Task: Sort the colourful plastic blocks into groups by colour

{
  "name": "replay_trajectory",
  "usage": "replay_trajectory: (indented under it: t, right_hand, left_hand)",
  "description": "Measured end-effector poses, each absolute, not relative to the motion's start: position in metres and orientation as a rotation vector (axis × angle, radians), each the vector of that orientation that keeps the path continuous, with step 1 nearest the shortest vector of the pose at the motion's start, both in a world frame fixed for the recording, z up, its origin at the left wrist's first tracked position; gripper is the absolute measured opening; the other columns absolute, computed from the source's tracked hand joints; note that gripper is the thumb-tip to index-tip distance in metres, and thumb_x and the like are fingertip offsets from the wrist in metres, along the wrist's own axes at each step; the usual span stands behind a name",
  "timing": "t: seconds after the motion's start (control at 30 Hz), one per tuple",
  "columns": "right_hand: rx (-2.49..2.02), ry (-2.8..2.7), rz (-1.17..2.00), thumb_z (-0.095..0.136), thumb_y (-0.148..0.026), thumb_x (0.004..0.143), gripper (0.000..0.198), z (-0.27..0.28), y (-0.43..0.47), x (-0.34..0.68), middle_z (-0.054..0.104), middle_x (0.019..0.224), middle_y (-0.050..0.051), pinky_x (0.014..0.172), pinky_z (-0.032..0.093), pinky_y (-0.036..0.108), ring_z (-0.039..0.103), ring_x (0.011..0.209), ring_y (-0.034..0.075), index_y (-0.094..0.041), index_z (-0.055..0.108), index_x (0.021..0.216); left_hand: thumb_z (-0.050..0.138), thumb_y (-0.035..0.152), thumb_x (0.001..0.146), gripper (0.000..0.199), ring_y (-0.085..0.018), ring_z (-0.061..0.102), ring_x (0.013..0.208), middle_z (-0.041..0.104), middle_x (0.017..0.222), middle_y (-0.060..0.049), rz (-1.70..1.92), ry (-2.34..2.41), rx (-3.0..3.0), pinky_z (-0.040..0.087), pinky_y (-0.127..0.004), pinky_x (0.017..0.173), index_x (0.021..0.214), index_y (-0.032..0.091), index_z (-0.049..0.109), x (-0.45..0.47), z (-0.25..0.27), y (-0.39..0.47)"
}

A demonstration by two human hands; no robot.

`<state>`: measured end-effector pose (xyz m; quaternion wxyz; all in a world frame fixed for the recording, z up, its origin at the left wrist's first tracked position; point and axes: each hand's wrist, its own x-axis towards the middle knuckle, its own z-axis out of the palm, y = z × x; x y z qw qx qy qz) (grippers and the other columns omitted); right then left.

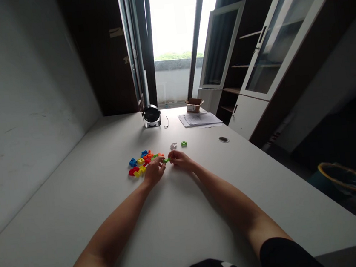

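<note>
Between my two hands is a small green plastic piece [167,160], pinched by the fingers of both. My left hand [154,170] grips it from the left and covers part of the pile behind it. From the right, my right hand [181,159] holds its other side. Just left of my left hand lie several loose plastic pieces: blue [133,162], yellow [140,161], red [133,171] and orange ones. A little beyond my right hand, a white piece [173,145] and another green piece [183,144] rest on the white table [194,217].
Farther back stand a round black-and-silver device [151,116] and an opened cardboard box [193,105]. Papers [200,119] lie in front of the box. A cable hole [223,139] is set near the table's right edge. Beside the table on the floor is a bin [347,178].
</note>
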<state>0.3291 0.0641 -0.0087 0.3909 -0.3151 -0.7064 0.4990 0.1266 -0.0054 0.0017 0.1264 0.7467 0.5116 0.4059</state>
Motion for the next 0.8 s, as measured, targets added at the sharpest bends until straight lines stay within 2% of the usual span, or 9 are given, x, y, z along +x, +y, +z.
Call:
replay_trajectory:
  t: [0.2,0.4,0.6,0.8]
  right_hand:
    - [-1.003,-1.619,0.988,0.066,-0.042,0.075,0.022,-0.013,0.075,0.338,0.057,0.068,-0.002,0.061,0.042,0.029,0.053,0.063,0.016,-0.021,0.062,0.084]
    - [-1.406,-1.513,0.598,0.060,-0.035,0.077,0.015,-0.018,0.094,0.373,0.062,0.070,-0.001,0.063,0.039,0.029,0.054,0.064,0.017,-0.023,0.065,0.085]
    - [-1.615,-1.549,0.384,0.062,-0.027,0.084,0.012,-0.023,0.101,0.390,0.069,0.082,0.004,0.071,0.040,0.029,0.059,0.074,0.019,-0.023,0.068,0.093]
    - [-1.633,-1.516,0.241,0.054,-0.020,0.090,0.024,-0.028,0.106,0.393,0.069,0.100,0.010,0.082,0.044,0.031,0.062,0.089,0.022,-0.021,0.068,0.110]
  left_hand:
    - [0.058,0.019,0.090,0.026,-0.016,0.070,0.074,0.074,0.097,-0.004,1.168,1.520,2.155,0.056,-0.030,0.072,0.115,0.023,0.066,0.127,0.002,-0.006]
    - [0.057,0.020,0.091,0.022,-0.017,0.069,0.076,0.075,0.096,-0.004,1.162,1.503,2.144,0.057,-0.031,0.073,0.110,0.023,0.068,0.127,-0.001,-0.004]
    - [0.057,0.021,0.092,0.020,-0.018,0.069,0.076,0.075,0.100,-0.004,1.143,1.496,2.164,0.056,-0.032,0.074,0.108,0.023,0.069,0.126,-0.001,-0.004]
    - [0.058,0.022,0.092,0.018,-0.018,0.069,0.076,0.075,0.100,-0.005,1.116,1.506,2.173,0.056,-0.032,0.073,0.106,0.023,0.070,0.127,0.001,-0.005]
